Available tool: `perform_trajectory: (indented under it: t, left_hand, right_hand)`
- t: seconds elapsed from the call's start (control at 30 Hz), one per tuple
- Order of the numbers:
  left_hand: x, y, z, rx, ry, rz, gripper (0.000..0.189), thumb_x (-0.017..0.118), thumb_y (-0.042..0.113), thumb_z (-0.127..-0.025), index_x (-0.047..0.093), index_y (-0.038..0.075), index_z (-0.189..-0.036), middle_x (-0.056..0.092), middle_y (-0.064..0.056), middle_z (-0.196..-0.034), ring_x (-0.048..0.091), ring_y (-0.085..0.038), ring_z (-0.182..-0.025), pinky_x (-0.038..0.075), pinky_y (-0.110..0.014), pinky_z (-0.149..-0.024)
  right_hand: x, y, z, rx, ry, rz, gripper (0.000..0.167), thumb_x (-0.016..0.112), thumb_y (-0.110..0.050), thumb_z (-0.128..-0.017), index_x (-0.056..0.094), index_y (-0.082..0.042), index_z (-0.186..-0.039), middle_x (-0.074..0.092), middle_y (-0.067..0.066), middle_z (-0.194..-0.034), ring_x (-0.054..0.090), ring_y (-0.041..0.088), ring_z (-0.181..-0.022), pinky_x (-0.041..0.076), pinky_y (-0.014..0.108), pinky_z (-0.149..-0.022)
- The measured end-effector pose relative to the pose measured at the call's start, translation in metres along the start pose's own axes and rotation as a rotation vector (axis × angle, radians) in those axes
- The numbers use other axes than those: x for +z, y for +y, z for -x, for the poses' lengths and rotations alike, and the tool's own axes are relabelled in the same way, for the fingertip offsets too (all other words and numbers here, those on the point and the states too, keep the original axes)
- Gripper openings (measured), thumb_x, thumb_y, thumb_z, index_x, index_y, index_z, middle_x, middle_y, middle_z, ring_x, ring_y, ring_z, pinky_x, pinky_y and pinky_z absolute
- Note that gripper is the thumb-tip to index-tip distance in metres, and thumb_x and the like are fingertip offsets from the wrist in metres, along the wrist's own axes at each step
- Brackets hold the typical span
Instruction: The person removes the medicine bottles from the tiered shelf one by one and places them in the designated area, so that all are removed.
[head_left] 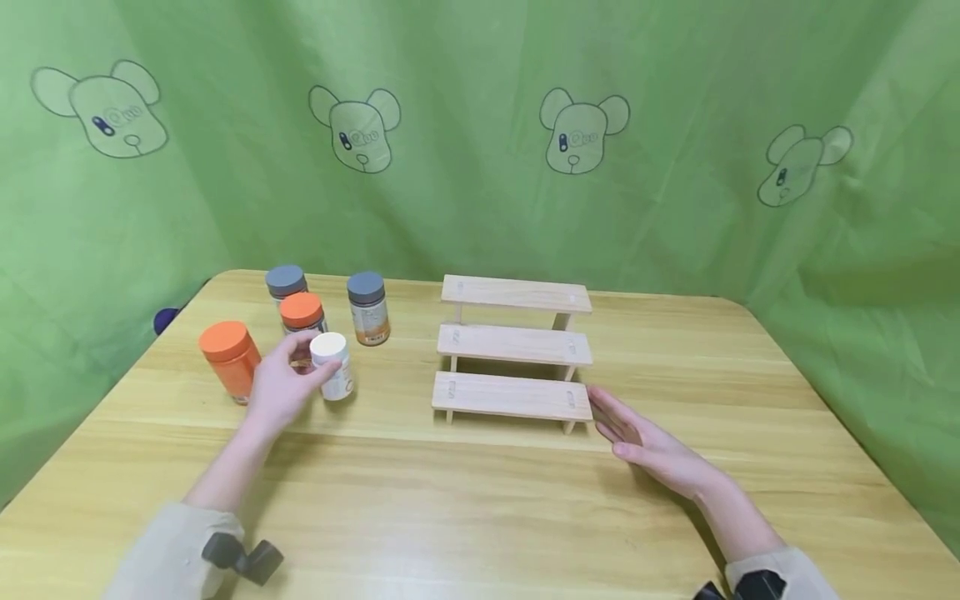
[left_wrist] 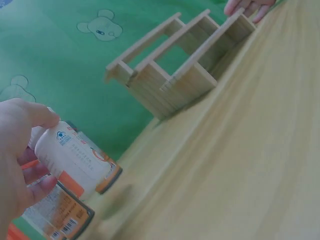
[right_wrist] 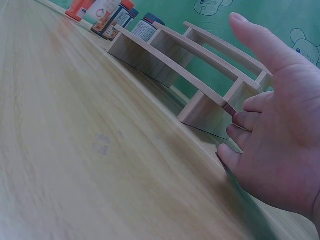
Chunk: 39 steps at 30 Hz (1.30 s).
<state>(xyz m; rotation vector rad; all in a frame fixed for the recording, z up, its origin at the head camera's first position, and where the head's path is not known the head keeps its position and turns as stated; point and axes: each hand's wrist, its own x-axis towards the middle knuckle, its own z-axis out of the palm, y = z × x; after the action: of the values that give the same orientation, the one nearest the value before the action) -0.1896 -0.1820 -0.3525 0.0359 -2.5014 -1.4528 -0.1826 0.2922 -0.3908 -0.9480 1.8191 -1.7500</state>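
My left hand (head_left: pixel 277 392) holds a small white bottle (head_left: pixel 337 382) by its upper part, thumb on the near side and fingers behind. The left wrist view shows the bottle's printed label (left_wrist: pixel 75 152) and a shadow on the table beside it. On the right, my right hand (head_left: pixel 656 450) has its fingers extended, with the fingertips right at the end of the lowest board of a three-tier wooden shelf (head_left: pixel 513 396). Its palm and raised thumb show in the right wrist view, beside the same shelf (right_wrist: pixel 170 65).
Around my left hand stand an orange bottle (head_left: pixel 236 371), an orange-lidded jar (head_left: pixel 302 310) and two grey-lidded jars, one at the back (head_left: pixel 285 279) and one nearer the shelf (head_left: pixel 370 315). Behind the wooden table (head_left: pixel 480 517) hangs a green curtain (head_left: pixel 480 200).
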Motion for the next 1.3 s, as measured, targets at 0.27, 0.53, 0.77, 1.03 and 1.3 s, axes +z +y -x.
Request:
perform_trajectory:
  t: [0.27,0.53,0.77,1.03,1.3]
  left_hand:
    - [0.003,-0.01,0.002,0.027,0.006,-0.032,0.044,0.07,0.011,-0.082,0.052,-0.004,-0.119,0.058,-0.021,-0.108,0.054,-0.027,-0.1,0.049,-0.032,-0.082]
    - [0.002,-0.014,0.004,0.002,-0.003,-0.041,0.044,0.07,0.012,-0.082,0.052,-0.004,-0.119,0.058,-0.021,-0.112,0.054,-0.028,-0.103,0.049,-0.035,-0.084]
    - [0.003,-0.017,0.004,-0.005,0.003,-0.058,0.043,0.07,0.011,-0.081,0.052,-0.003,-0.119,0.058,-0.02,-0.112,0.054,-0.028,-0.104,0.05,-0.032,-0.083]
    - [0.003,-0.018,0.005,0.003,-0.003,-0.053,0.044,0.07,0.011,-0.082,0.052,-0.002,-0.119,0.058,-0.02,-0.113,0.054,-0.029,-0.105,0.049,-0.031,-0.083]
    - [0.003,-0.019,0.006,-0.005,-0.007,-0.044,0.044,0.07,0.011,-0.082,0.052,-0.002,-0.119,0.058,-0.021,-0.114,0.053,-0.029,-0.106,0.048,-0.023,-0.08]
  right_hand:
    - [-0.001,-0.001,0.0,0.01,0.009,0.013,0.071,0.045,-0.003,-0.096,-0.006,0.005,-0.144,-0.015,0.026,-0.148,0.009,0.01,-0.138,0.016,0.017,-0.106]
    - [0.0,-0.001,0.0,0.011,0.006,0.01,0.07,0.045,-0.002,-0.095,-0.006,0.007,-0.144,-0.015,0.026,-0.147,0.01,0.009,-0.138,0.017,0.017,-0.107]
    - [0.001,-0.002,-0.001,0.012,0.002,0.002,0.07,0.045,-0.003,-0.096,-0.006,0.007,-0.144,-0.016,0.027,-0.147,0.014,0.004,-0.137,0.017,0.016,-0.107]
    - [0.001,-0.002,0.0,0.019,0.012,0.01,0.071,0.046,-0.004,-0.096,-0.006,0.007,-0.144,-0.016,0.028,-0.147,0.012,0.007,-0.137,0.017,0.016,-0.106]
    - [0.0,-0.002,-0.001,0.009,0.006,0.011,0.071,0.045,-0.003,-0.096,-0.006,0.007,-0.144,-0.015,0.028,-0.147,0.012,0.006,-0.137,0.017,0.016,-0.107]
